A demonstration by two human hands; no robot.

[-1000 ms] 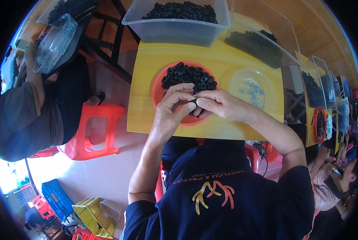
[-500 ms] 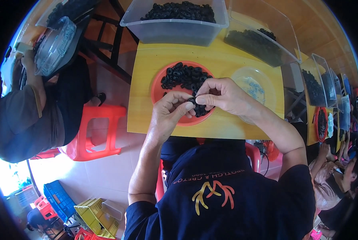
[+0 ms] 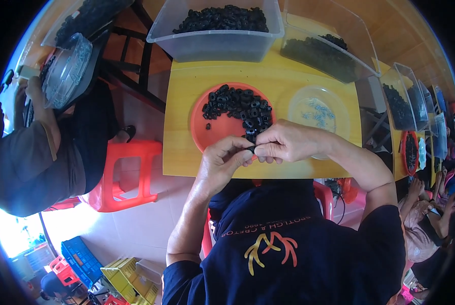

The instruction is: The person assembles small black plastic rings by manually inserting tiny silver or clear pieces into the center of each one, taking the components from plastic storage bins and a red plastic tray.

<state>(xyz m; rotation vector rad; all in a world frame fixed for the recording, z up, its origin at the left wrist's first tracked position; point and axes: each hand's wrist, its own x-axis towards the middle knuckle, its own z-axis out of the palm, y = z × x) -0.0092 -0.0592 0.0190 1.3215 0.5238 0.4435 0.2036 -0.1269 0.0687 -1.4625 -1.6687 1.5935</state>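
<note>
My left hand (image 3: 224, 160) is closed in a pinch on a small black plastic part (image 3: 251, 149) over the near edge of a red round tray (image 3: 207, 134). Fingers of my right hand (image 3: 281, 142) press together against the same part from the other side; whether they hold something smaller is hidden. In the tray lie many loose black ring-like parts (image 3: 237, 104), heaped toward its back and right. To the right stands a clear round dish (image 3: 298, 100) with tiny shiny silvery pieces (image 3: 319, 113) in it.
On the yellow table (image 3: 182, 101), a large translucent bin (image 3: 217, 46) full of black parts stands at the back, with a clear bin (image 3: 334, 63) beside it. A red stool (image 3: 128, 175) and a seated co-worker (image 3: 44, 142) are at left. More people sit far right.
Both hands have come nearer to me, from over the tray to its near edge, still together on the small black part. The tray's heap shows more now.
</note>
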